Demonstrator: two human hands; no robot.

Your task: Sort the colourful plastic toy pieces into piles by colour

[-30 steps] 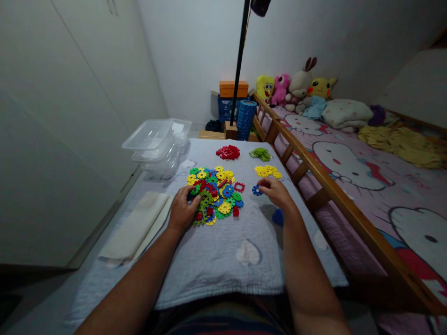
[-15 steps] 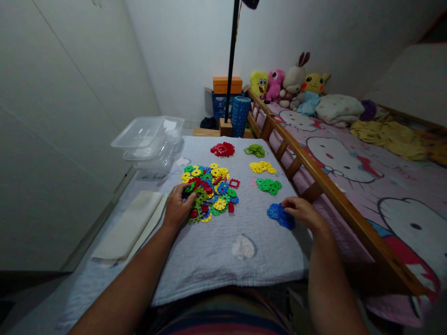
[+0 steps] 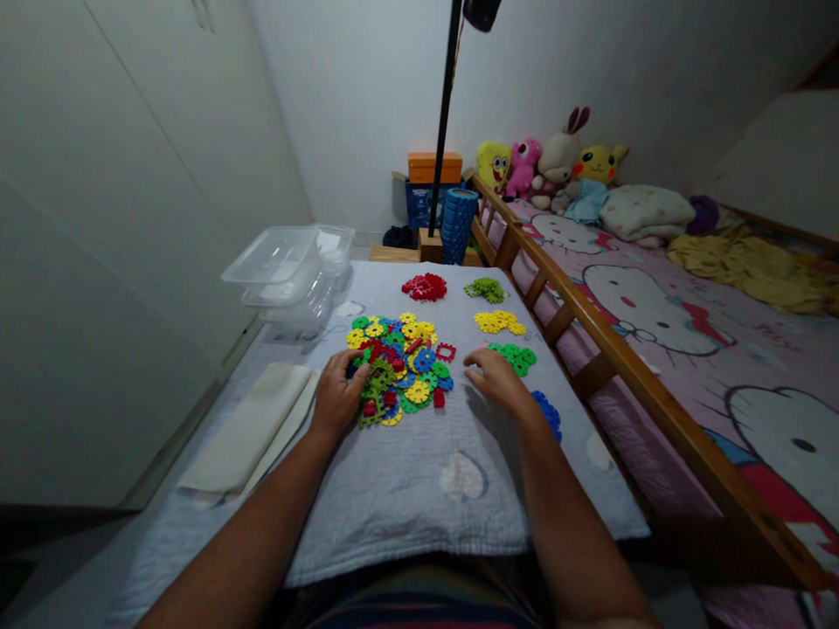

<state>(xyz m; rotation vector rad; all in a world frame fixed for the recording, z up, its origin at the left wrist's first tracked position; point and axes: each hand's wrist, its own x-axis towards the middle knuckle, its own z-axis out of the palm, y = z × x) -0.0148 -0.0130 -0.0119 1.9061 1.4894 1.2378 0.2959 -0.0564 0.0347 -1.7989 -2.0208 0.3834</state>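
A mixed pile of plastic interlocking pieces (image 3: 418,393), in red, yellow, blue and green, lies in the middle of the cloth-covered table. My left hand (image 3: 339,391) rests against the pile's left side beside olive-green pieces (image 3: 375,381), thumb and fingers apart. Between the pile and the sorted heaps hovers my right hand (image 3: 496,377), its fingers parted and nothing visible in them. Blue discs (image 3: 546,414), partly hidden by my right arm, and green discs (image 3: 519,358) lie beside that hand. Farther back are yellow discs (image 3: 499,322), light-green pieces (image 3: 486,290) and red pieces (image 3: 425,286).
Stacked clear plastic boxes (image 3: 288,288) stand at the table's back left. A folded beige cloth (image 3: 253,428) lies at the left. A wooden bed rail (image 3: 593,349) runs along the right side. Behind the table rise a black pole (image 3: 444,122) and a blue roller (image 3: 457,225).
My right hand has left the blue discs and moved left toward the mixed pile. My left hand stays at the pile's left side. The view has shifted slightly.
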